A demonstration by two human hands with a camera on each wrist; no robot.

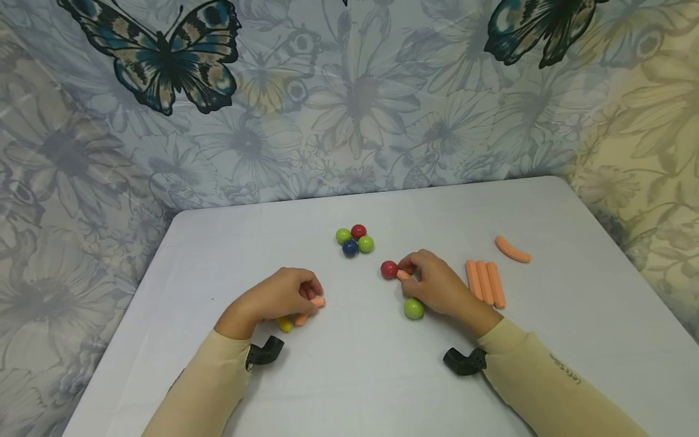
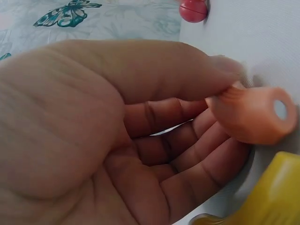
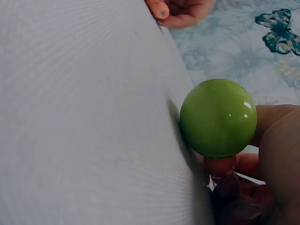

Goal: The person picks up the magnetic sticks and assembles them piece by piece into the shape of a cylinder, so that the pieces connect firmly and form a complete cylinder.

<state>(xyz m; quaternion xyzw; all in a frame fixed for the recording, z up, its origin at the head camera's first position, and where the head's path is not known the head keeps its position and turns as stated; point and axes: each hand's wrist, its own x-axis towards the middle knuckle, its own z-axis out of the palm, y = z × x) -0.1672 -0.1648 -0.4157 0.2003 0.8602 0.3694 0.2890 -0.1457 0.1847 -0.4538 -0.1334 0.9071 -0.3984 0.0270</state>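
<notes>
Left hand (image 1: 280, 296) now, thumb and fingers pinching an orange piece (image 2: 253, 117), with a yellow piece (image 2: 274, 194) just beside the fingertips: a careless twist could knock it. Over to the right hand (image 1: 437, 284), pinching an orange stick (image 1: 404, 275), red ball (image 1: 389, 269) right at its tip! An off-centre push might send that rolling. Green ball (image 1: 414, 309) by the thumb, easily nudged. Three straight sticks (image 1: 483, 284) lie right of those fingers, near the wrist.
</notes>
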